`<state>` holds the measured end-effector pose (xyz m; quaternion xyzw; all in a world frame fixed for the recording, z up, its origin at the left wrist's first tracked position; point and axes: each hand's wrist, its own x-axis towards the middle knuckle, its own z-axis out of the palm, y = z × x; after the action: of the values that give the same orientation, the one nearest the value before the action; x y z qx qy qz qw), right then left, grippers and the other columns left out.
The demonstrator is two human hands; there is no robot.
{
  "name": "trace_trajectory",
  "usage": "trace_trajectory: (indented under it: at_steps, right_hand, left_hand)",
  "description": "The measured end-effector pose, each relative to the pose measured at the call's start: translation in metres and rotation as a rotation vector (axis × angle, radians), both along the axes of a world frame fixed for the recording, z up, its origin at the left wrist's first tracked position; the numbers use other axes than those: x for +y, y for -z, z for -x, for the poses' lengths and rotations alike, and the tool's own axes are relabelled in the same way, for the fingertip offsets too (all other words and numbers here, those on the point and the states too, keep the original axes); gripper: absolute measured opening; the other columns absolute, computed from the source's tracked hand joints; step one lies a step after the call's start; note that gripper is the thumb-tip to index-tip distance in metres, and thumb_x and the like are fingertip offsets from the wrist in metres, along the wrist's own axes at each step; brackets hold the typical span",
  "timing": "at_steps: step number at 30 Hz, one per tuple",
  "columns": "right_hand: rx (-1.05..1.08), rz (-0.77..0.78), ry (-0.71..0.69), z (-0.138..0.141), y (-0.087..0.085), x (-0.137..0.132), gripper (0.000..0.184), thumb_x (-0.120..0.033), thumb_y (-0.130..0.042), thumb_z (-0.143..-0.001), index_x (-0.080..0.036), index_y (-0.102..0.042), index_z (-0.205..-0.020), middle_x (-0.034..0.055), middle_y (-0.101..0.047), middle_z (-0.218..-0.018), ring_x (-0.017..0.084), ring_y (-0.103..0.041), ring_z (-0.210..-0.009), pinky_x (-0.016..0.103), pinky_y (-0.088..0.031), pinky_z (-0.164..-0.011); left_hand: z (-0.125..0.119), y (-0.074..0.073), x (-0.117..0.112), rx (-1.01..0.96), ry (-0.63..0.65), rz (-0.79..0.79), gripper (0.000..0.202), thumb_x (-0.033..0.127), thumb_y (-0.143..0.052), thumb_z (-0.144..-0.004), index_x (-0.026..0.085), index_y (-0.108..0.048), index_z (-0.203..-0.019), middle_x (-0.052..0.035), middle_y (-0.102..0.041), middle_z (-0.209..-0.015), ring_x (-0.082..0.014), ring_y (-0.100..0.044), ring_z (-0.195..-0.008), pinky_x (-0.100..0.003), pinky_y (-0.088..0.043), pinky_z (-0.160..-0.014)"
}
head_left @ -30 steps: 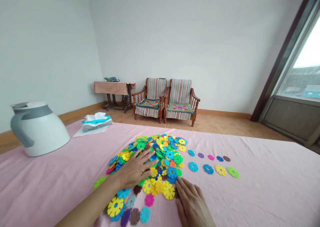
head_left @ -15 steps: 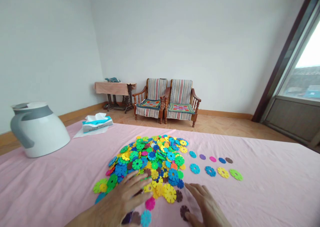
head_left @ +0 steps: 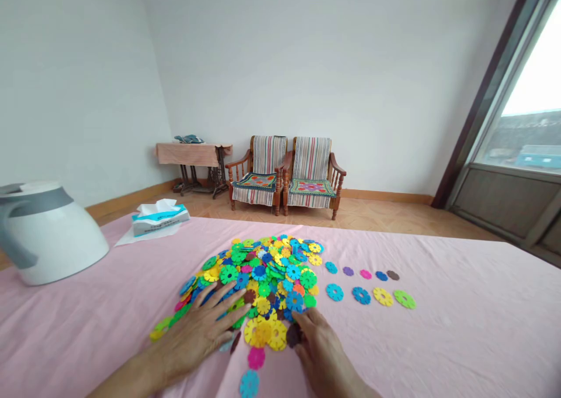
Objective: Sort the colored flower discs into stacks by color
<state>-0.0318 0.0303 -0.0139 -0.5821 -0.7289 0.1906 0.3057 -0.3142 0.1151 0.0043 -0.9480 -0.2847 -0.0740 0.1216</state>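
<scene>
A pile of colourful plastic snowflake discs (head_left: 263, 269) lies on the pink tablecloth (head_left: 460, 328). My left hand (head_left: 199, 331) lies flat, fingers spread, on the pile's near left edge. My right hand (head_left: 322, 354) rests at the pile's near right edge, its fingertips touching a dark brown disc (head_left: 293, 335) beside large yellow discs (head_left: 265, 332). To the right of the pile, two short rows of single discs (head_left: 366, 284) are laid out. A pink disc (head_left: 256, 357) and a blue disc (head_left: 249, 383) lie loose between my hands.
A white jug with a grey handle (head_left: 41, 231) stands at the far left. A tissue pack (head_left: 160, 217) lies near the table's far edge. Two wooden armchairs (head_left: 284, 176) and a small side table (head_left: 193, 158) stand by the back wall. A window (head_left: 521, 129) is at right.
My left hand drew back toward me, then slid forward onto the pile's near edge. My right hand moved back to the pile edge onto a brown disc. The view shifted slightly.
</scene>
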Motion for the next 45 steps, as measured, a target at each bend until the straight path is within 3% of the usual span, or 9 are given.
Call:
trace_trajectory:
  at_steps: [7, 13, 20, 25, 31, 35, 38, 41, 45]
  right_hand:
    - [0.059, -0.054, 0.008, 0.036, -0.007, 0.011, 0.041, -0.004, -0.04, -0.078, -0.02, -0.066, -0.107, 0.0087, -0.064, -0.099, 0.019, -0.061, -0.092, 0.025, -0.048, -0.08]
    - [-0.02, -0.161, 0.028, 0.009, -0.015, 0.009, 0.044, -0.007, -0.035, -0.085, -0.019, -0.063, -0.117, 0.0105, -0.065, -0.111, 0.02, -0.061, -0.103, 0.029, -0.048, -0.09]
    - [-0.202, -0.171, 0.22, -0.014, 0.025, 0.032, 0.051, -0.015, -0.036, -0.088, -0.007, -0.044, -0.138, 0.017, -0.045, -0.142, 0.028, -0.039, -0.133, 0.045, -0.037, -0.107]
    - [-0.207, -0.091, 0.188, 0.004, 0.042, 0.046, 0.057, -0.006, -0.035, -0.084, -0.001, -0.037, -0.141, 0.0187, -0.035, -0.148, 0.027, -0.029, -0.138, 0.042, -0.031, -0.112]
    - [-0.124, -0.062, 0.144, 0.039, 0.033, 0.055, 0.07, 0.004, -0.035, -0.072, -0.003, -0.036, -0.142, 0.0188, -0.027, -0.151, 0.028, -0.022, -0.14, 0.047, -0.029, -0.112]
    - [-0.091, -0.119, 0.056, 0.049, 0.024, 0.053, 0.066, 0.002, -0.036, -0.075, -0.004, -0.04, -0.14, 0.0193, -0.034, -0.148, 0.027, -0.029, -0.138, 0.046, -0.033, -0.11]
    - [-0.076, -0.179, 0.023, 0.041, 0.017, 0.05, 0.055, -0.004, -0.036, -0.082, -0.006, -0.047, -0.136, 0.0168, -0.046, -0.141, 0.023, -0.041, -0.132, 0.039, -0.038, -0.107]
    - [-0.08, -0.244, 0.102, 0.023, 0.011, 0.053, 0.047, -0.006, -0.034, -0.086, -0.008, -0.054, -0.128, 0.0156, -0.055, -0.133, 0.022, -0.048, -0.126, 0.037, -0.04, -0.105]
    - [-0.207, -0.264, 0.251, -0.01, 0.005, 0.072, 0.043, -0.01, -0.034, -0.089, -0.008, -0.053, -0.128, 0.0171, -0.053, -0.134, 0.024, -0.047, -0.126, 0.039, -0.039, -0.104]
  left_hand:
    - [0.008, 0.008, 0.025, 0.027, -0.097, -0.044, 0.058, 0.032, -0.051, -0.094, 0.044, -0.024, -0.144, 0.0022, -0.04, -0.149, -0.0278, -0.033, -0.137, -0.052, -0.024, -0.109]
    - [-0.003, -0.002, 0.018, -0.105, -0.086, -0.031, 0.048, 0.035, -0.048, -0.095, 0.037, -0.037, -0.142, -0.0002, -0.05, -0.142, -0.0257, -0.039, -0.133, -0.048, -0.028, -0.11]
    - [-0.052, -0.015, -0.022, -0.103, 0.108, 0.132, 0.065, 0.053, -0.052, -0.088, 0.035, -0.029, -0.146, -0.003, -0.037, -0.151, -0.0302, -0.031, -0.138, -0.052, -0.023, -0.112]
    - [-0.059, -0.013, -0.02, -0.039, 0.104, 0.165, 0.057, 0.051, -0.046, -0.092, 0.038, -0.03, -0.145, -0.003, -0.035, -0.152, -0.0311, -0.03, -0.138, -0.057, -0.023, -0.11]
    - [-0.044, -0.004, 0.0, -0.064, 0.093, 0.077, 0.055, 0.053, -0.05, -0.09, 0.035, -0.04, -0.141, -0.0045, -0.046, -0.145, -0.0283, -0.037, -0.135, -0.052, -0.023, -0.111]
    - [-0.038, -0.004, 0.0, -0.088, 0.063, 0.003, 0.047, 0.046, -0.052, -0.091, 0.032, -0.047, -0.135, -0.0036, -0.051, -0.141, -0.0269, -0.039, -0.132, -0.051, -0.023, -0.111]
    - [-0.046, -0.007, -0.012, -0.134, -0.013, -0.014, 0.037, 0.037, -0.054, -0.091, 0.031, -0.054, -0.127, -0.0024, -0.053, -0.138, -0.0276, -0.039, -0.131, -0.053, -0.019, -0.111]
    - [-0.065, -0.003, -0.029, -0.17, -0.049, 0.015, 0.034, 0.035, -0.058, -0.087, 0.028, -0.056, -0.12, -0.0046, -0.051, -0.138, -0.0292, -0.039, -0.129, -0.055, -0.018, -0.11]
    - [-0.09, 0.02, -0.041, -0.196, 0.112, 0.105, 0.023, 0.044, -0.067, -0.078, 0.024, -0.061, -0.088, -0.0021, -0.064, -0.095, -0.0244, -0.055, -0.097, -0.051, -0.031, -0.103]
